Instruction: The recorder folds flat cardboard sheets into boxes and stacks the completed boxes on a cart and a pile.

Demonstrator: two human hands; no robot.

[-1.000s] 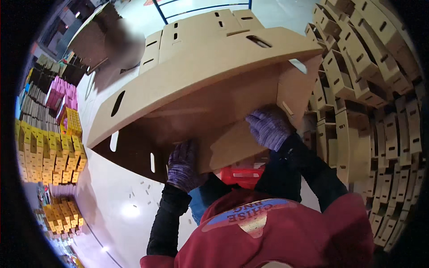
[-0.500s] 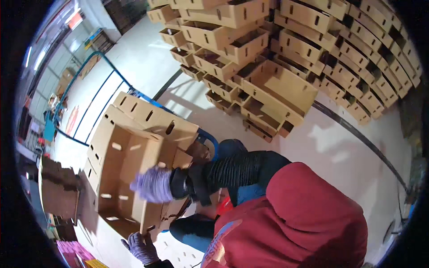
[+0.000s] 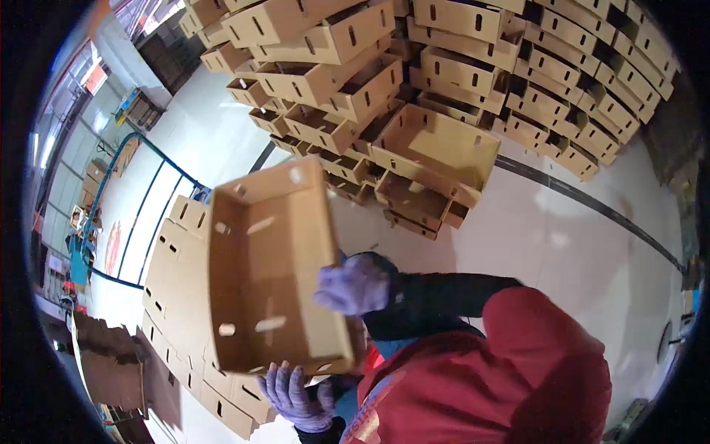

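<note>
An open cardboard box [image 3: 270, 244], shallow with oval slots in its walls, is raised at a tilt in front of me, its inside facing me. On its right long wall, my right hand [image 3: 353, 284], in a purple glove, is closed over the edge. My left hand [image 3: 299, 399], gloved in purple too, is at the near end wall with its fingers stretched out and apart, the fingertips touching the box. Below and left of the box lie flat slotted cardboard blanks [image 3: 177, 296], partly hidden by it.
Tall stacks of like cardboard boxes [image 3: 318, 89] rise ahead and to the right. One wide box [image 3: 444, 148] tops a low pile nearest me. A blue tubular cart rail [image 3: 151, 214] stands at left beyond the blanks. Brown cardboard [image 3: 111, 362] stands at the lower left.
The box has come up off the blanks and moved right toward me. My right hand has moved right and now grips its wall. My left hand has shifted right along its near end.
</note>
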